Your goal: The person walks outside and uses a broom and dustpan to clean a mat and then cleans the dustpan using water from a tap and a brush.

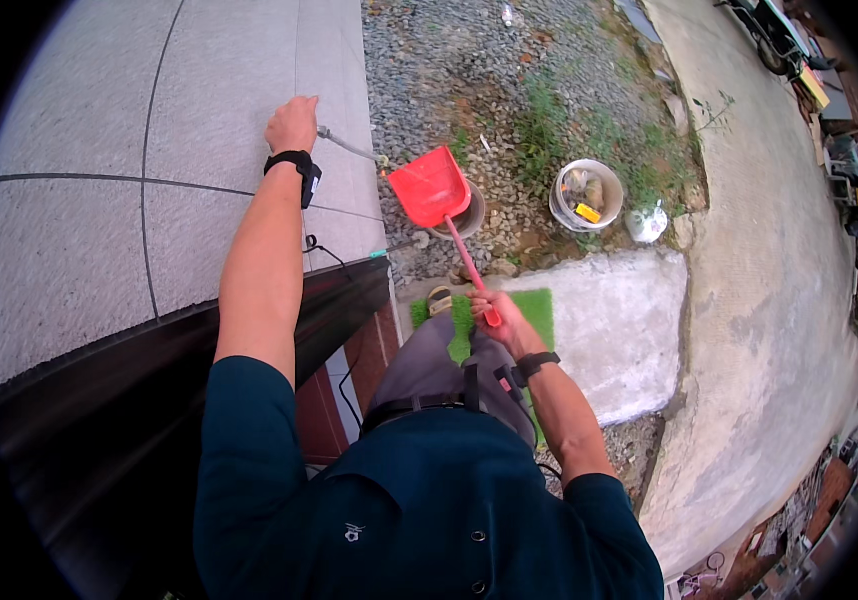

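Observation:
My right hand (495, 313) grips the end of the handle of a red plastic dustpan (432, 186). The pan stretches out ahead of me, over a round bucket (476, 212) that it partly covers. Up against the grey tiled wall (211, 127), my left hand (292, 126) is beside a thin grey pipe or hose (350, 145), whose end fitting meets the hand. The fingers are mostly hidden behind the back of the hand, so their grip does not show. A small yellowish-green tip marks the pipe's outer end, close to the pan's edge.
A white bucket (555, 196) with rubbish stands on the gravel (429, 82), beside a tied white plastic bag (646, 223). Green artificial turf (534, 304) lies on a concrete slab (616, 330) under me. A dark ledge (324, 307) juts out at left. A wheelbarrow (770, 37) stands far right.

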`<state>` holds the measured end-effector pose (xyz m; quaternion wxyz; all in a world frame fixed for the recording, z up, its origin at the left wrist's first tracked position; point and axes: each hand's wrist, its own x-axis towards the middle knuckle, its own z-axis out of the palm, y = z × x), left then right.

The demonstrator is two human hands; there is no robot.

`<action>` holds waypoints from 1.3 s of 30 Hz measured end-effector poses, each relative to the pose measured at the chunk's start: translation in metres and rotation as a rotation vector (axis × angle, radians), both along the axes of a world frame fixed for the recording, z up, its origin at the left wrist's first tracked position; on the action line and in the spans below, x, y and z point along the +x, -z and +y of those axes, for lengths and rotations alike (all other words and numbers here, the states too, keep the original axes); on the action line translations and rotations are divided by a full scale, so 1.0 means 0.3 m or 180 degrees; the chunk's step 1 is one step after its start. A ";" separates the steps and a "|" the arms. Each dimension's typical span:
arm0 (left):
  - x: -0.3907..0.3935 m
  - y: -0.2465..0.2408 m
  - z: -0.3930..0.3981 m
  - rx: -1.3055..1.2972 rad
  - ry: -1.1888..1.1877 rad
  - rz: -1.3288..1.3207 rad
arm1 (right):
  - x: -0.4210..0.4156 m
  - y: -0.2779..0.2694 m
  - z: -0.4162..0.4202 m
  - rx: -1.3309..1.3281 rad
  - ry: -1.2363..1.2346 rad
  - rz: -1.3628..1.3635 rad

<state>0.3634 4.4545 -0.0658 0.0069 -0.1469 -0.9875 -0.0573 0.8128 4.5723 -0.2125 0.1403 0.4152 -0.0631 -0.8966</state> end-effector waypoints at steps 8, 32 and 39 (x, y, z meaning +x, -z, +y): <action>-0.009 0.021 -0.013 -0.0033 -0.0003 0.0141 | 0.098 0.065 0.034 0.0068 -0.0096 -0.0042; 0.031 0.013 0.015 0.0056 -0.0346 0.0087 | 0.113 0.141 0.320 0.0044 -0.0710 -0.0177; 0.036 0.017 0.012 0.0027 -0.0396 0.0086 | 0.146 0.144 0.368 0.0355 -0.0935 -0.0126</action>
